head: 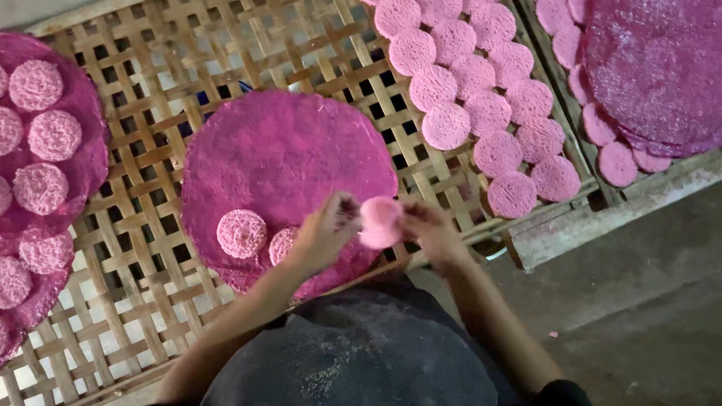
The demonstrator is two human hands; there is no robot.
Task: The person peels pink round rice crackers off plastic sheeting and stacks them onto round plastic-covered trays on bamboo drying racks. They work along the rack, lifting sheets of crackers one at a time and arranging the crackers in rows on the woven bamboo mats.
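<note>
Both hands meet over the big round pink mat [291, 158] — left hand [325, 231] and right hand [433, 234] pinch one small round pink lacy cake [379, 221]. Elbows bent — woven bamboo rack [184, 40] underneath.

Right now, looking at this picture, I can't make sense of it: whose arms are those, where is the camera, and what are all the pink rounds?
There is no machine here: the camera sits on a person's head and looks down, so the arms belong to its wearer. The left hand and the right hand hold one small pink disc between them, above a large pink round sheet. Two more small discs already lie on that sheet. It rests on a woven bamboo rack. To the left, other sheets carry many discs, and further rows of discs lie at the top.
</note>
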